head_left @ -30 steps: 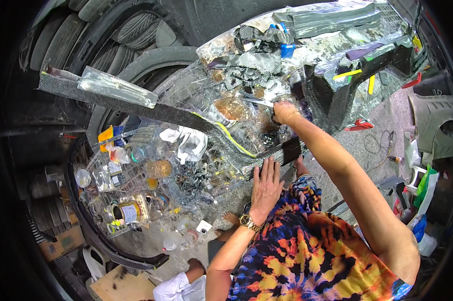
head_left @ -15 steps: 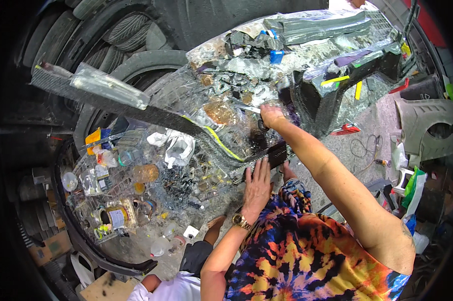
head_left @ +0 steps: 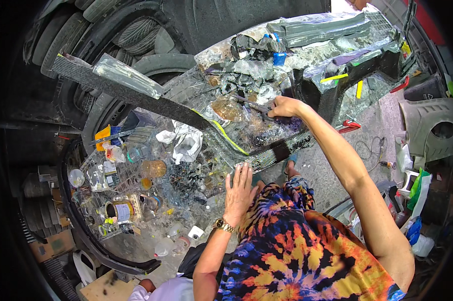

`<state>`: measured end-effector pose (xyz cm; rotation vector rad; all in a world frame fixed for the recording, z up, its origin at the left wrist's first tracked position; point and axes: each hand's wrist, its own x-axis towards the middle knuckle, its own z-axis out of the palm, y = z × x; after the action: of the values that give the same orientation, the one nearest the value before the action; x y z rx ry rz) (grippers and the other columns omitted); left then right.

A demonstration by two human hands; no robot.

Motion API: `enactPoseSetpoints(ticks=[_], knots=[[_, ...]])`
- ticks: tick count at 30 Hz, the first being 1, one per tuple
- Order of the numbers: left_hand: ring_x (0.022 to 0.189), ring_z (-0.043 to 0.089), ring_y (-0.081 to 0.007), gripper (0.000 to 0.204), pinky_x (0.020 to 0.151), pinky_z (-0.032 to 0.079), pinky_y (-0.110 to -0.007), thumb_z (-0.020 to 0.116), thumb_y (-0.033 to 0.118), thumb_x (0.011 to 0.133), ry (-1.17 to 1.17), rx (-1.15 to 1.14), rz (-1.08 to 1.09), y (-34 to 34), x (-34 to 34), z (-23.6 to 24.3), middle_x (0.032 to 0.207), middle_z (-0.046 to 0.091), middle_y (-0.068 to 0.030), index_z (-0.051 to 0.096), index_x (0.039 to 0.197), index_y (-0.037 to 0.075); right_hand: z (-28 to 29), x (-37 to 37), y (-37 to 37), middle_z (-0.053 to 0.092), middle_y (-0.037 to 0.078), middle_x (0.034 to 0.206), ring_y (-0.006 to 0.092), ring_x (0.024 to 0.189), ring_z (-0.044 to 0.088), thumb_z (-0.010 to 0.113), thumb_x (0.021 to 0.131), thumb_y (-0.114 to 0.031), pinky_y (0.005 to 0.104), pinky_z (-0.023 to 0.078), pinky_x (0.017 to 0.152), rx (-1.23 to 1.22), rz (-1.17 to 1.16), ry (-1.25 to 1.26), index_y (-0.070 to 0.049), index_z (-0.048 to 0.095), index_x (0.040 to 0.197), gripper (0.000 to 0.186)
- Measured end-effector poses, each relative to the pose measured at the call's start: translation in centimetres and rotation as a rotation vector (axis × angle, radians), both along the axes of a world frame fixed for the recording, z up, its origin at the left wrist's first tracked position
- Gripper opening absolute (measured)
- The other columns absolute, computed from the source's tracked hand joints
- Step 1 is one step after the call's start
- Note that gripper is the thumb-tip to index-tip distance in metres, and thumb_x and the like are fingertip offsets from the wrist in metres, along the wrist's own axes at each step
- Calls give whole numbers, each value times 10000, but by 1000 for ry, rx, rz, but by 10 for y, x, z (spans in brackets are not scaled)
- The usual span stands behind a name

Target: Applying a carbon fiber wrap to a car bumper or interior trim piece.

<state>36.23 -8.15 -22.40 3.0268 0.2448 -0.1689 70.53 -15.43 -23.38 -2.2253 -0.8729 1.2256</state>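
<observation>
A long piece of black woven carbon-fibre point(head_left: 184, 117) with a yellow edge line runs across from the upper left and bends near the front of the worktable. My left hand point(head_left: 240, 194) lies at this bend, fingers stretched out, the fingertips touching the piece's near edge. Above the littered table, my right hand point(head_left: 285, 107) is closed round the handles of scissors point(head_left: 253, 104). Their blades point left; the handle loops are mostly hidden in my fingers. Beyond the scissors lie crumpled scraps of woven fabric point(head_left: 246, 71).
A white rag point(head_left: 186, 142) lies left of the bend. Cups and an open can point(head_left: 120, 211) crowd the wire rack. A dark moulded part point(head_left: 326, 98) stands right, near a red clamp point(head_left: 349, 126). Tyres point(head_left: 136, 36) are stacked behind. Another person's white sleeve point(head_left: 163, 290) shows below.
My left hand has slid left along the near edge to the bend. The right hand has turned and shifted slightly right with the scissors. The whole view has shifted a little.
</observation>
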Motion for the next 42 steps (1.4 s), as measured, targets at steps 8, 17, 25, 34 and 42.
enactPoseSetpoints(ticks=[8, 17, 25, 34, 42], knots=[[1404, 247, -239, 636, 1104, 203, -500, 605, 313, 866, 35, 49, -86, 17, -3, 6, 1528, 268, -40, 370, 1420, 105, 26, -59, -123, 593, -14, 877, 74, 786, 544, 687, 804, -240, 232, 444, 707, 569, -254, 619, -52, 566, 1073, 349], [854, 583, -135, 365, 719, 443, -282, 740, 202, 818, -569, -928, 985, -10, -15, -28, 942, 617, -45, 565, 1090, 34, 22, -131, -170, 523, -51, 790, 81, 741, 467, 800, 768, -217, 259, 394, 651, 350, 39, 870, -64, 559, 910, 319], [704, 589, -70, 109, 605, 434, -216, 668, 171, 887, -681, -1419, 1188, -25, 7, -30, 789, 634, 7, 588, 894, 97, -44, -108, -165, 577, -37, 722, 65, 666, 509, 765, 794, -364, 260, 413, 594, 63, 361, 903, -71, 633, 934, 350], [662, 605, -67, 103, 581, 439, -210, 660, 182, 892, -698, -1394, 1299, -32, 16, -25, 757, 648, 4, 624, 843, 98, -59, -93, -151, 557, -27, 759, 83, 713, 551, 769, 769, -411, 250, 437, 618, 14, 365, 992, -57, 658, 890, 390], [652, 599, -74, 134, 580, 440, -209, 674, 199, 881, -721, -1374, 1345, -35, 16, -23, 739, 649, -7, 628, 831, 83, -83, -88, -137, 445, 99, 980, 273, 1016, 459, 690, 730, -625, 363, 374, 860, 5, 578, 771, -88, 672, 919, 569]])
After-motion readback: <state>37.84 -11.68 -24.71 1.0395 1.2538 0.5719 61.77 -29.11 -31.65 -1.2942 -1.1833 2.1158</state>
